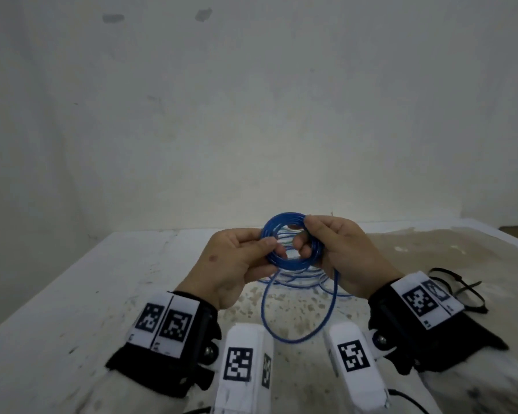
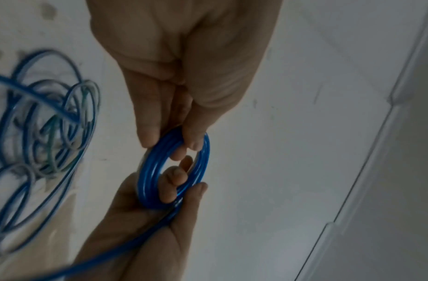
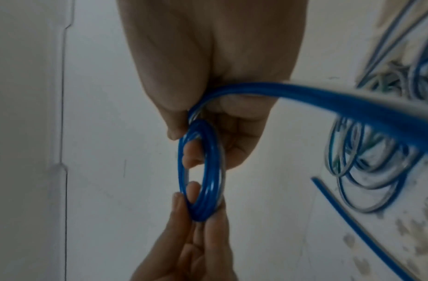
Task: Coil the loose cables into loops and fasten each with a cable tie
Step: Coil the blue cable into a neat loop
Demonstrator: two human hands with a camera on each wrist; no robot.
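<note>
Both hands hold a small coil of blue cable (image 1: 290,262) above the table, seen also in the wrist views as a ring (image 2: 147,175) (image 3: 212,171). My left hand (image 1: 274,248) (image 2: 172,142) pinches the coil's left side between thumb and fingers. My right hand (image 1: 304,234) (image 3: 184,146) grips the right side, fingers curled through the ring. From the coil a loose blue strand (image 1: 296,339) hangs in a wide loop toward me. The rest of the cable lies as a tangle of blue and pale loops (image 1: 299,280) (image 2: 51,133) (image 3: 364,161) on the table under the hands.
Black cable ties (image 1: 461,289) lie on the table to the right of my right wrist. The table (image 1: 72,294) is white and stained, with a pale wall (image 1: 251,115) right behind its far edge. Wrist cameras sit on both forearms.
</note>
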